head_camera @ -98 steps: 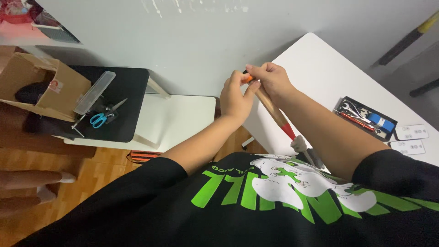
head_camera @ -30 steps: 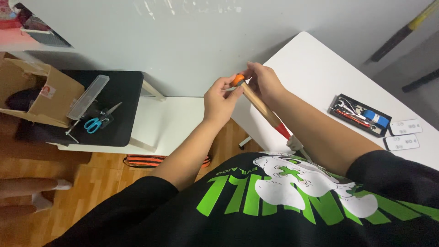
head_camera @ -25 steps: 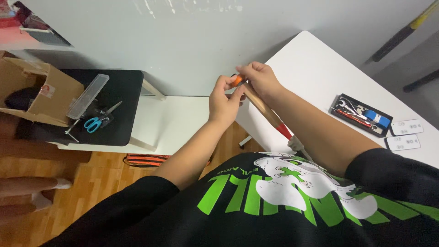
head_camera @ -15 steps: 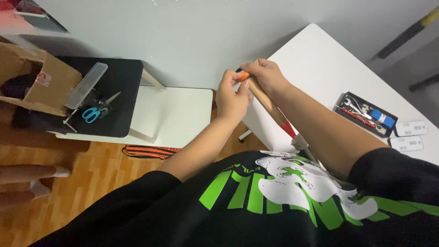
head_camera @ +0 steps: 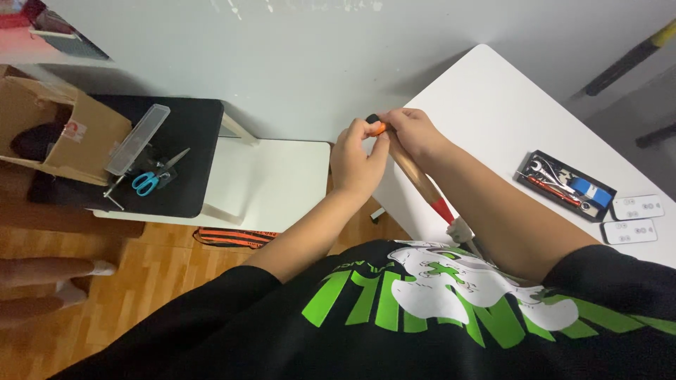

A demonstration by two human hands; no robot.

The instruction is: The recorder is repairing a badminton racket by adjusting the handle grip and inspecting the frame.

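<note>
2 hands (head_camera: 384, 144) raised, gripping hammer handle (head_camera: 415, 176)

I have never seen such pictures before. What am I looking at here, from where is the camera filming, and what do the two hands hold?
There is no machine here: a person wears a camera on the head, and it looks down over their black shirt at their own bare hands. The left hand and the right hand meet at the orange end of a long wooden handle. The handle runs down toward the body, where it turns red; its far end is hidden. To the right is a white table with an open tool case and two small white remotes. To the left, a black surface carries blue scissors, a clear plastic box and a cardboard box.
</note>
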